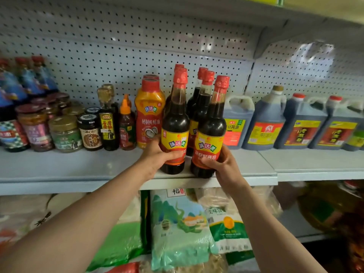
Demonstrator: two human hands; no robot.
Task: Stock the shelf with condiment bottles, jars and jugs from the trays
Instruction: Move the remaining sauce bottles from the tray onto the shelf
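Two dark soy sauce bottles with red caps stand at the front edge of the grey shelf (78,170). My left hand (157,156) grips the lower part of the left bottle (175,123). My right hand (220,164) grips the base of the right bottle (211,131). Both bottles are upright and rest on the shelf. Behind them stand more soy sauce bottles (199,107) of the same kind, partly hidden. No trays are in view.
An orange oyster sauce bottle (148,113) stands just left of the held bottles, then small bottles and jars (65,133). Large dark jugs (264,123) line the shelf to the right. Rice bags (181,229) fill the shelf below.
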